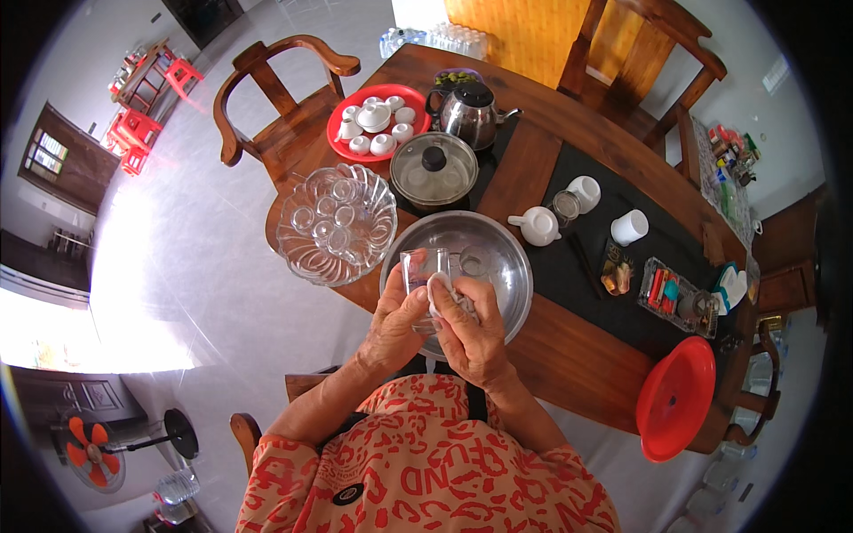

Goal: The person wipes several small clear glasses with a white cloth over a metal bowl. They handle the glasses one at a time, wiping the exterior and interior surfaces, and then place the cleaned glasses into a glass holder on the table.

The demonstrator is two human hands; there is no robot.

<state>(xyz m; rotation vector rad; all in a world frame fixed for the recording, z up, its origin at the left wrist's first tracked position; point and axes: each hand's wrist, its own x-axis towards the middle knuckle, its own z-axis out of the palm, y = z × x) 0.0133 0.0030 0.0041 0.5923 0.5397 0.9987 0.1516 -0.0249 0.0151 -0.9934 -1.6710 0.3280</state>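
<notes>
My left hand [395,318] is wrapped round a clear drinking glass [425,263], held over the near side of a wide metal basin [517,284]. Pinched in my right hand [474,336] is a white cloth [437,289], pressed against the side of the glass. Inside the basin, a small round clear glass [471,261] lies beyond my fingers. To the left stands a fluted glass bowl [293,233] with several clear glasses in it. Part of the cloth is hidden by my right fingers.
Behind the basin are a lidded glass-topped pot [434,169], a steel kettle [469,120] and a red tray [342,111] of white teaware. A white teapot [537,226], a white cup [629,227] and a divided clear tray [662,289] stand rightward. A red basin [677,400] sits near the table's right edge.
</notes>
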